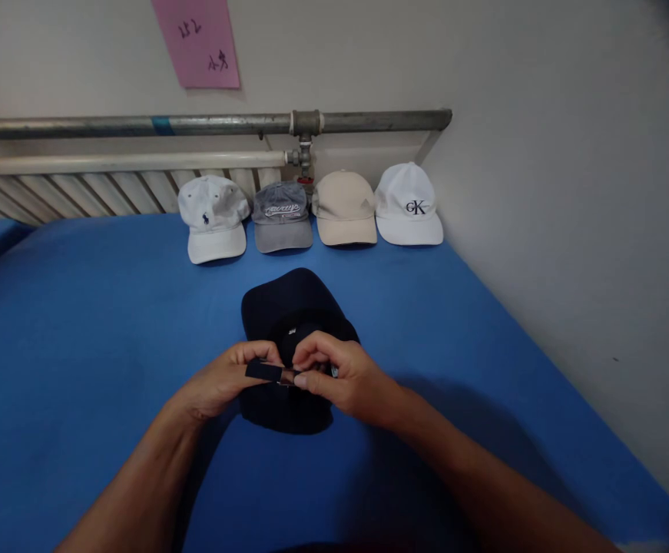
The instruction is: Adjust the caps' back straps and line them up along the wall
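Note:
A dark navy cap (pixel 296 296) lies upside down on the blue surface, its brim pointing away from me and its inside partly showing. Across its near side runs the back strap (pixel 263 372), with a small metal buckle (pixel 286 377) on it. My left hand (pixel 236 372) pinches the strap from the left. On the other side, my right hand (pixel 339 376) has thumb and fingers closed at the buckle end of the strap. My fingers hide part of the buckle and the strap's tail.
Along the back stand a white cap (pixel 214 211), a grey cap (pixel 282 211), a beige cap (pixel 344 203) and a white CK cap (pixel 408 196). Behind them are a radiator (pixel 138 192), a metal pipe (pixel 224 124) and a valve (pixel 305 157). A wall (pixel 570 230) borders the right side.

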`<state>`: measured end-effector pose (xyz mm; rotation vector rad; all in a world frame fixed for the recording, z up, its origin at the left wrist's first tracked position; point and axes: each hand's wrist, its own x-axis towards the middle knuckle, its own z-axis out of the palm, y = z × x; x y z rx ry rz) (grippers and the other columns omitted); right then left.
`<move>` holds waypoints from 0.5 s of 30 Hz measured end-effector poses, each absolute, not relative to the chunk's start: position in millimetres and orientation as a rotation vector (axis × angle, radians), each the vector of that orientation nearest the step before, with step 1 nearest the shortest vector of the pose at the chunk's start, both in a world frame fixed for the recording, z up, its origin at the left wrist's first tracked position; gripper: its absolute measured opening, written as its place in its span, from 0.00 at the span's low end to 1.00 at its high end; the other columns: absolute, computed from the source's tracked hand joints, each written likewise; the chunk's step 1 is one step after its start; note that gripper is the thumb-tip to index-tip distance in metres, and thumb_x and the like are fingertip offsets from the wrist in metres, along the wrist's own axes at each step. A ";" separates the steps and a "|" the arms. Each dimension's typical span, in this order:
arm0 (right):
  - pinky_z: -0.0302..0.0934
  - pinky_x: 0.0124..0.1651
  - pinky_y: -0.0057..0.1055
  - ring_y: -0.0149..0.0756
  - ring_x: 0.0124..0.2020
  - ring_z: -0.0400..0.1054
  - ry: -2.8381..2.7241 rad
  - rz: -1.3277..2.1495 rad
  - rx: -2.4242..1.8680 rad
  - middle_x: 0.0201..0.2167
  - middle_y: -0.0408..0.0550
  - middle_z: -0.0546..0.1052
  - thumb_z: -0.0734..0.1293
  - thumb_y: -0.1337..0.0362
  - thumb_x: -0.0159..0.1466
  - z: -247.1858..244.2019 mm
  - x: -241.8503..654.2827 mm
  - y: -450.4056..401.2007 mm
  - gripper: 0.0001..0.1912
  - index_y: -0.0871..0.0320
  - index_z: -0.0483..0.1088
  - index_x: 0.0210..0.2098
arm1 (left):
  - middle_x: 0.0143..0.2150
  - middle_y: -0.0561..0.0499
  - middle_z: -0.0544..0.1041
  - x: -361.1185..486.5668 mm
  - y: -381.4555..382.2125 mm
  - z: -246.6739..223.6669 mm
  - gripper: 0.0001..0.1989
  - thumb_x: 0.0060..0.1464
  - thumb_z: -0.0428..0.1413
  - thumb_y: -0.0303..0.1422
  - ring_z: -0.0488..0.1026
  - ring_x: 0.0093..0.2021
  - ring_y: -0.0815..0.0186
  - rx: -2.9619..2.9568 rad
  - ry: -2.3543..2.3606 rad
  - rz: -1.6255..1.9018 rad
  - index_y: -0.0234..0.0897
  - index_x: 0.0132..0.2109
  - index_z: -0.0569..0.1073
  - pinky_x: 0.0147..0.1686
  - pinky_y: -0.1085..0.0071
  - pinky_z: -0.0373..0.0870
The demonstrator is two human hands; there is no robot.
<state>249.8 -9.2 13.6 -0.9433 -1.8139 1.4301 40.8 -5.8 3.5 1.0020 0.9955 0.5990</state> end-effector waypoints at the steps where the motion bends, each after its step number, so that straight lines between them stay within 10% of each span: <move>1: 0.63 0.35 0.27 0.28 0.30 0.68 -1.840 1.362 -0.955 0.31 0.41 0.75 0.68 0.68 0.59 13.3 250.9 -9.5 0.05 0.56 0.69 0.35 | 0.20 0.58 0.62 40.4 -5.4 3.4 0.15 0.44 0.65 0.38 0.55 0.20 0.76 0.986 0.985 0.606 0.34 0.25 0.69 0.20 0.79 0.51; 15: 0.58 0.49 0.41 0.40 0.43 0.72 -2.156 0.174 -0.768 0.41 0.52 0.79 0.66 0.68 0.64 18.3 253.0 -32.0 0.08 0.59 0.69 0.44 | 0.25 0.52 0.72 34.5 -7.4 4.9 0.18 0.52 0.60 0.47 0.64 0.24 0.72 0.939 0.831 0.740 0.33 0.33 0.79 0.25 0.76 0.62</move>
